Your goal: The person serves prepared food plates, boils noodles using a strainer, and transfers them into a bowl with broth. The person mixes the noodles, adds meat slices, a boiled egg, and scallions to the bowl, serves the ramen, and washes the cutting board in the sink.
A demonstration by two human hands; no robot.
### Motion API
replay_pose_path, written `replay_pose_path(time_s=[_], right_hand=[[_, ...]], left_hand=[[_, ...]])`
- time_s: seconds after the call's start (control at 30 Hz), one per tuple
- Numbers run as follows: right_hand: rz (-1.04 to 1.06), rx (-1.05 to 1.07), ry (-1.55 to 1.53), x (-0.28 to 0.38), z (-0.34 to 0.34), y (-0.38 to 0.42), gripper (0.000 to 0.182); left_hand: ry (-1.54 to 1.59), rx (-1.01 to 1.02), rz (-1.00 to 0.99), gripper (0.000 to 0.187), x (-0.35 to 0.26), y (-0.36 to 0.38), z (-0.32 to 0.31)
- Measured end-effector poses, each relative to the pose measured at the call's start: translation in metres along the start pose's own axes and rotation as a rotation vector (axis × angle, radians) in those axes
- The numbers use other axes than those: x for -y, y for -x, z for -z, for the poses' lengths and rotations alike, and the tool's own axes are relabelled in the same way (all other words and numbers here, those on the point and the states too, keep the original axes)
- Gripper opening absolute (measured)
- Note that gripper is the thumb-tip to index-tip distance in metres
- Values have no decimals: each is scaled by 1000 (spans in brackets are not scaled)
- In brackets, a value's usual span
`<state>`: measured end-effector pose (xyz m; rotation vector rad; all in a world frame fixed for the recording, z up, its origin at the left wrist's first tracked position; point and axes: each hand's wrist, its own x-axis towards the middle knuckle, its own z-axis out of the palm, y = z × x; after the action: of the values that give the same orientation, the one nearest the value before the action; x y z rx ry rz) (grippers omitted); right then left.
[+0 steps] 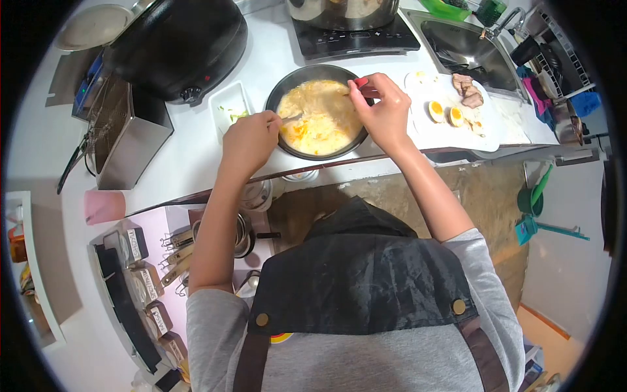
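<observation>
A black bowl (270, 98) of pale yellow soup (320, 130), which looks to have noodles and egg in it, stands near the counter's front edge. At its left rim, my left hand (251, 140) is closed on a silvery metal utensil (292, 119) that reaches into the soup; its head is not clear. Over the right rim, my right hand (384, 108) pinches a thin utensil with a red end (360, 82), whose kind I cannot make out. Right of the bowl, a white board (470, 136) carries halved boiled eggs (456, 117) and meat pieces (467, 90).
Left of the bowl sits a white dish (230, 98) with green scraps. A large black cooker (179, 49) and a metal box (134, 134) stand farther left. Behind are a pot (346, 14) on an induction hob (356, 44) and a sink (470, 49).
</observation>
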<state>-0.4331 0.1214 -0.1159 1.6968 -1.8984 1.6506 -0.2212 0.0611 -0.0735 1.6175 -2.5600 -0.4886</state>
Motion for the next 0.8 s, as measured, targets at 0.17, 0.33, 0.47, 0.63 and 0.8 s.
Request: replay_pose_path(time_s=[0.17,0.33,0.47,0.63,0.8], right_hand=[[-65,-60,-61,4,1,5,19],[-149,-31,-90,10,5,12,17],[-208,-22,-135,17,8,17,16],[-326,-29,-172,26,13,16,15],[-259,-123,-234,33,18,-3,15]], left_hand=[[101,68,-56,25,1,12,-5],[190,99,-81,24,-2,23,-14],[328,20,-119,22,-3,30,-24],[421,-138,-153,20,-5,33,-33],[464,-239,-183,18,-12,30,-17]])
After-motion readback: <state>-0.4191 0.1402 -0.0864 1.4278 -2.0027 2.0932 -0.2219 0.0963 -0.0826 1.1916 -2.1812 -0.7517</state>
